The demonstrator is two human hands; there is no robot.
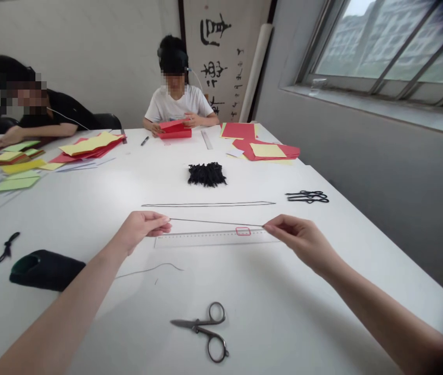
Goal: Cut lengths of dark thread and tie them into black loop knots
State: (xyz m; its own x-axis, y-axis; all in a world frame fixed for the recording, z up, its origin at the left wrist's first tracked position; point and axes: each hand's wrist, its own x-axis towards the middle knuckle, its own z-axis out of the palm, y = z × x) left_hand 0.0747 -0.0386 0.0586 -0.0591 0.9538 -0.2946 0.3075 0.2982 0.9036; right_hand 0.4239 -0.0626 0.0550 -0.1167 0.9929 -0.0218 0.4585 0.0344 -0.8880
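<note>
A thin dark cord (215, 222) is stretched taut between my two hands, just above a clear ruler (205, 239) with a small pink outline mark. My left hand (143, 228) pinches its left end, and my right hand (289, 233) pinches the right end. Beyond it, a long loop of dark cord (209, 204) lies flat on the table. A pair of scissors (201, 328) rests in front of me, blades pointing left. From beneath my left forearm a loose thread (159, 267) runs to the right.
Black bundled cords (207, 174) lie mid-table, with folded dark cords (307, 197) to their right. A dark cylindrical spool (47, 270) and a small knotted cord (9, 247) are at left. Two people sit across the table (135, 338) among red and yellow papers (92, 146).
</note>
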